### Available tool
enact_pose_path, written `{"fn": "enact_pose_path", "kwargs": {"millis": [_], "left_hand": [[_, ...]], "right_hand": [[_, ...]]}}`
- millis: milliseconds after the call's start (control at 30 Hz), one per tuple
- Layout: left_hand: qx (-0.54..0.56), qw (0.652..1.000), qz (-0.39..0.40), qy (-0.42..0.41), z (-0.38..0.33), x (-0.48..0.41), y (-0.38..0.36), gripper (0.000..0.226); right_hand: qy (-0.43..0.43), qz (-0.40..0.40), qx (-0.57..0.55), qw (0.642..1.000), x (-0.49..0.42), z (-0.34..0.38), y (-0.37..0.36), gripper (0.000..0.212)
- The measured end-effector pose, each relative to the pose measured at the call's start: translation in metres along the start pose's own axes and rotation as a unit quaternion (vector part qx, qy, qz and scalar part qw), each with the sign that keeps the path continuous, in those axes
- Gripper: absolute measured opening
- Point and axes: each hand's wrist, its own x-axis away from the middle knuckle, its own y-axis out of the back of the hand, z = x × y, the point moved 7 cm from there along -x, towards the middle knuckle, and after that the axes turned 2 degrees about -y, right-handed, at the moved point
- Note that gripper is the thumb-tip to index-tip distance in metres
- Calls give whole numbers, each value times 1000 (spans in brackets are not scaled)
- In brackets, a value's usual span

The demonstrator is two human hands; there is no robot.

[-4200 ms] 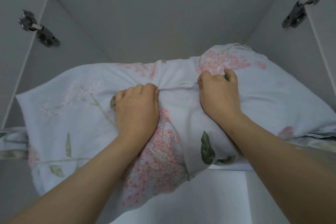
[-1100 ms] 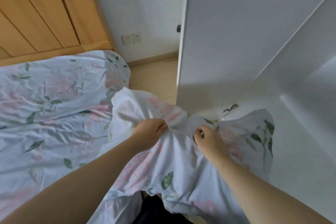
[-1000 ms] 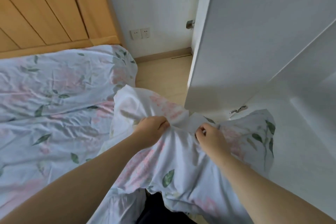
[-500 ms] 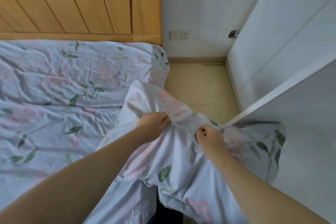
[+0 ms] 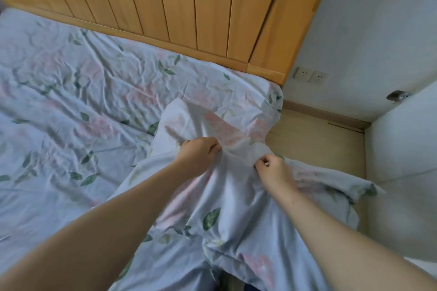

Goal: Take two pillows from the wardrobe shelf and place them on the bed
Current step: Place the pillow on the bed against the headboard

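A pale blue pillow [image 5: 238,198] with pink flowers and green leaves hangs in front of me, over the bed's right edge. My left hand [image 5: 199,152] is shut on a bunch of its cover near the top. My right hand [image 5: 275,172] pinches the cover just to the right of it. The bed [image 5: 71,106], under a rumpled sheet of the same floral print, fills the left half of the view. Only one pillow can be made out; the wardrobe shelf is out of sight.
A wooden slatted headboard [image 5: 165,2] runs along the bed's far side. Right of the bed lies a strip of light wood floor [image 5: 314,139]. Two wall sockets [image 5: 309,75] sit low on the white wall. A white wardrobe door [image 5: 402,149] stands at the right.
I have turned left from the wardrobe toward the bed, carrying the pillow. The bed and headboard now fill more of the view, and the wardrobe door has slid to the right edge. Both hands keep their grip.
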Motion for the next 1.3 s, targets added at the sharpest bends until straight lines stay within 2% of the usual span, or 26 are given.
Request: {"fn": "enact_pose_path", "kwargs": {"millis": [167, 333, 500, 733, 967, 1300], "left_hand": [[-2, 998, -32, 53, 14, -46, 27, 29], [17, 994, -44, 100, 14, -93, 51, 29], [17, 992, -36, 121, 19, -124, 71, 29], [24, 990, -89, 110, 43, -144, 104, 30], [-30, 984, -115, 134, 82, -179, 140, 31], [-49, 968, -145, 199, 172, -285, 201, 32]], "right_hand": [[44, 50, 8, 998, -74, 35, -6, 22], [67, 89, 35, 993, -139, 65, 4, 33], [75, 115, 64, 988, -179, 95, 7, 28], [105, 113, 76, 985, -201, 143, -2, 27], [103, 139, 52, 984, -241, 187, -32, 25], [113, 206, 38, 971, -355, 273, -109, 31]]}}
